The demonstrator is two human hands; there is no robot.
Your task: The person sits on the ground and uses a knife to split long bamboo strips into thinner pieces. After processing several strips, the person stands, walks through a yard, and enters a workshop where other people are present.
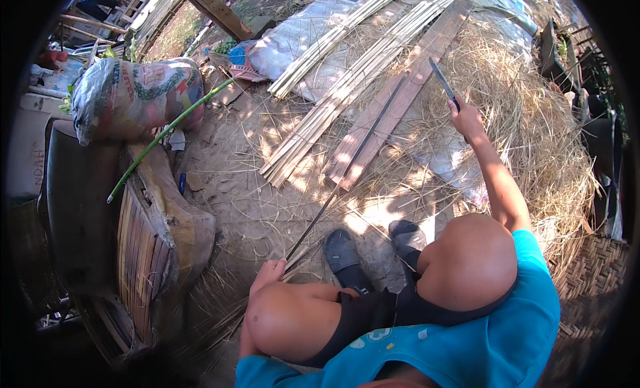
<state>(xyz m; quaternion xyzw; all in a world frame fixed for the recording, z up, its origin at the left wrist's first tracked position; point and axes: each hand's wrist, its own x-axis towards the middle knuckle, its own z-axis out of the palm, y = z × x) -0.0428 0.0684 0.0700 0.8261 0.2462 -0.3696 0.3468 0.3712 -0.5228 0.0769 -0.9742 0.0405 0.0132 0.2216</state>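
A knife (pixel 442 79) with a dark handle is gripped in my right hand (pixel 468 121), its blade pointing up and away over the right edge of a reddish-brown plank (pixel 373 145). Along that plank lies a long, thin dark strip (pixel 377 123), probably bamboo, reaching back toward me. My left hand (pixel 269 273), beside my left knee, is closed around the strip's near end, with the fingers partly hidden. Between hand and plank, the strip crosses bare ground just left of my shoes. The blade is apart from the strip.
Pale split strips (pixel 333 108) lie in long bundles left of the plank. Loose straw-like shavings (pixel 527 148) heap up at the right. A stuffed sack (pixel 137 95), a green stalk (pixel 167 129) and a wooden bench-like piece (pixel 190 218) stand left. A woven mat (pixel 593 275) lies lower right.
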